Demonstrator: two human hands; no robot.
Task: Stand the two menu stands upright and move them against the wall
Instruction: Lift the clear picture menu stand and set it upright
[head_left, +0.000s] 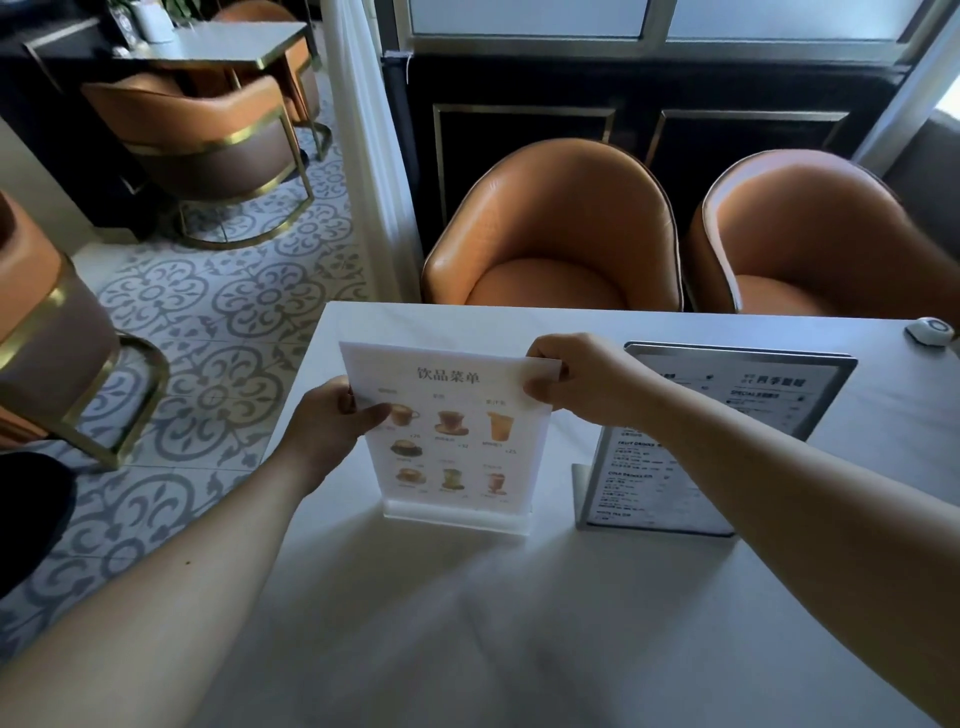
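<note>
A clear acrylic menu stand (449, 441) with drink pictures stands upright on the white table (519, 623), its base resting on the tabletop. My left hand (332, 426) grips its left edge and my right hand (576, 379) pinches its top right corner. Just to the right stands a second, metal-framed menu stand (727, 426), also upright; my right forearm crosses in front of it and hides part of it. Neither hand touches it.
Two orange armchairs (561, 228) (810, 239) sit across the table's far edge in front of a dark panelled wall (675, 93). A small white round call button (932, 331) lies at the far right of the table. Patterned tile floor and more chairs are to the left.
</note>
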